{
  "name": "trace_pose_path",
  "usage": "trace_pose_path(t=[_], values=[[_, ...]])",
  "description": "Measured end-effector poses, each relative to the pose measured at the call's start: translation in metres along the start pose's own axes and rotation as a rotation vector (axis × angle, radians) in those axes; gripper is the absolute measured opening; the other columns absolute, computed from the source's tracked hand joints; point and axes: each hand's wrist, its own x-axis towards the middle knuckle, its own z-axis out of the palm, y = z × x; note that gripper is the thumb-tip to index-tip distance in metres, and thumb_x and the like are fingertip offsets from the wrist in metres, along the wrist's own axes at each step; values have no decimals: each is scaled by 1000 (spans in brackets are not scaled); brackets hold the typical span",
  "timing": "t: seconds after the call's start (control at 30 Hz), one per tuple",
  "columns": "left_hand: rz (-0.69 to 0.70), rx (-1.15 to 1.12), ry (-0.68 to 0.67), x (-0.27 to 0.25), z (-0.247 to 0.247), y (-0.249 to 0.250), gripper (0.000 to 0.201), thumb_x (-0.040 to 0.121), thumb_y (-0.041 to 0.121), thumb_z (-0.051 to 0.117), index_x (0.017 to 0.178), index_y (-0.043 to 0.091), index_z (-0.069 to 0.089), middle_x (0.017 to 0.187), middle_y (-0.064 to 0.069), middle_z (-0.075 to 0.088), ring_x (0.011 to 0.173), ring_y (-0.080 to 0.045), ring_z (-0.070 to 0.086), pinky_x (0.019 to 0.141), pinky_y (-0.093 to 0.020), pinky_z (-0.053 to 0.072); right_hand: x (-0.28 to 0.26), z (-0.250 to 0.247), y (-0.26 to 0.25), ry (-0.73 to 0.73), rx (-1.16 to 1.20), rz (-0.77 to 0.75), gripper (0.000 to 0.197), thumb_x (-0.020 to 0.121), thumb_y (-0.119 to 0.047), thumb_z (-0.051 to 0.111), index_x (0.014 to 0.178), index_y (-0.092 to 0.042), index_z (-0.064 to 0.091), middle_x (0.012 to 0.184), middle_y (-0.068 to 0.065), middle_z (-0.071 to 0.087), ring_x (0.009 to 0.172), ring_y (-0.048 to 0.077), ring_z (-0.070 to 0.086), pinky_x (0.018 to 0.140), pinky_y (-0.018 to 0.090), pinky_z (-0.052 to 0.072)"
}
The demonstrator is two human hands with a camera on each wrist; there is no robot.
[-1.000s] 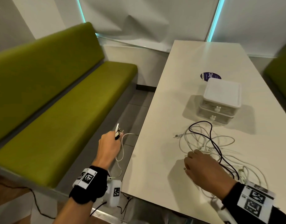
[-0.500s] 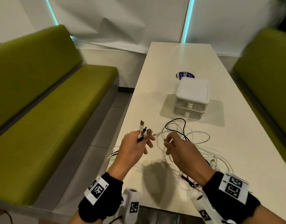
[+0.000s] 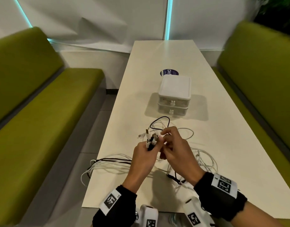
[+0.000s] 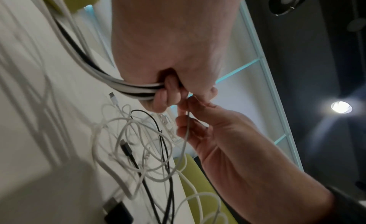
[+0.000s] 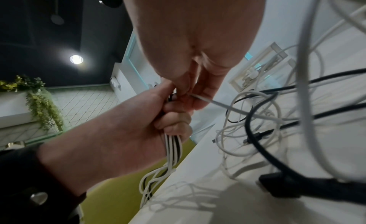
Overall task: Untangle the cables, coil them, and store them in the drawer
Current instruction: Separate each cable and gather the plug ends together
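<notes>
My left hand (image 3: 150, 145) is raised over the white table (image 3: 157, 59) and grips a bundle of cable ends (image 3: 150, 137), white and black, plugs pointing up. The bundle's strands (image 3: 111, 162) trail left over the table edge. My right hand (image 3: 164, 136) is right against it and pinches one thin white cable (image 5: 210, 101) by its end. A loose tangle of white and black cables (image 3: 187, 133) lies on the table under and behind both hands. The small white two-drawer box (image 3: 174, 95) stands beyond the tangle, both drawers closed.
Green benches run along both sides, the left bench (image 3: 42, 128) and the right bench (image 3: 255, 79). A dark round sticker (image 3: 168, 72) lies behind the drawer box. A black plug (image 5: 281, 186) lies on the near part of the table.
My left hand came in from beyond the table's left edge to over the table with its bundle. My right hand rose off the tangle with a white cable end and met the left hand.
</notes>
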Motion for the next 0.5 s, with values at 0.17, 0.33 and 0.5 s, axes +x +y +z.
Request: trace_pose_path(t=[0.17, 0.33, 0.5], values=[[83, 1, -53, -1, 5, 0, 55, 81, 53, 56, 74, -1, 69, 42, 11, 56, 40, 3, 49, 46, -10, 32, -1, -12, 7, -3, -11, 12, 24, 93, -3, 55, 104, -21, 44, 75, 4, 68, 54, 20, 61, 56, 39, 51], [88, -154, 132, 5, -2, 3, 37, 90, 41, 57, 88, 10, 75, 44, 8, 48, 42, 0, 45, 49, -13, 33, -5, -10, 13, -106, -101, 1, 20, 94, -27, 61, 106, -28, 44, 65, 4, 67, 51, 10, 58, 55, 27, 49], [157, -274, 232, 13, -20, 11, 52, 88, 52, 46, 76, 8, 71, 73, 0, 73, 66, -13, 63, 64, -26, 52, -3, -8, 24, -116, -161, -42, 16, 99, -36, 50, 86, -27, 54, 63, -1, 63, 64, 11, 64, 68, 34, 53]])
